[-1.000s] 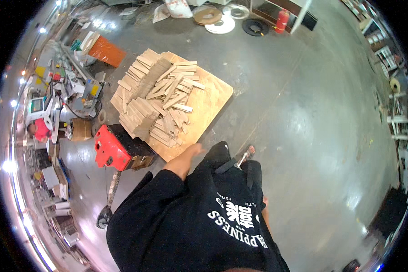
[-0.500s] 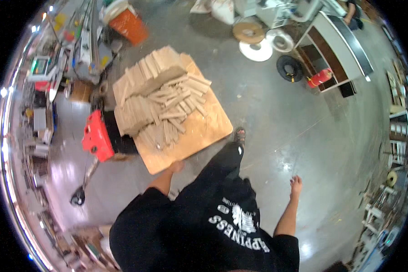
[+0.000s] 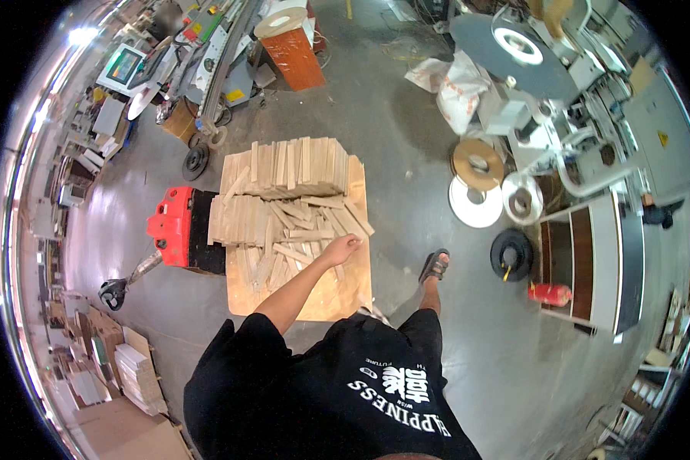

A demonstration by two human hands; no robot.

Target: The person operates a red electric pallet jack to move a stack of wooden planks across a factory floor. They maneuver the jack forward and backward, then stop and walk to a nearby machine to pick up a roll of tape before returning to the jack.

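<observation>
Since the earlier frames the left hand (image 3: 340, 249) has been carried forward from the body and is now held out over the board (image 3: 323, 295), while the view has been tipped so that the pile sits near the picture's middle. The fingers are curled loosely, the grip narrow, at the near right edge of the loose slats (image 3: 287, 230); whether a slat is actually pinched cannot be told. The right hand is not seen.

The slats are heaped on the far and middle part of the board, some laid flat in rows, others thrown across them at angles. Behind them a neater stack (image 3: 291, 165) is set on edge along the board's far side. The near part of the board is bare wood, and its right edge runs just beside the hand.

A red pallet truck (image 3: 172, 226) is pushed against the board's left edge, its handle (image 3: 119, 287) trailing toward the lower left. To the right of the board a wide strip of grey floor (image 3: 414, 199) lies open as far as the tape rolls (image 3: 475, 184) and the black reel (image 3: 511, 253). A sandalled foot (image 3: 435, 264) is planted on that floor, near the board's right corner.
</observation>
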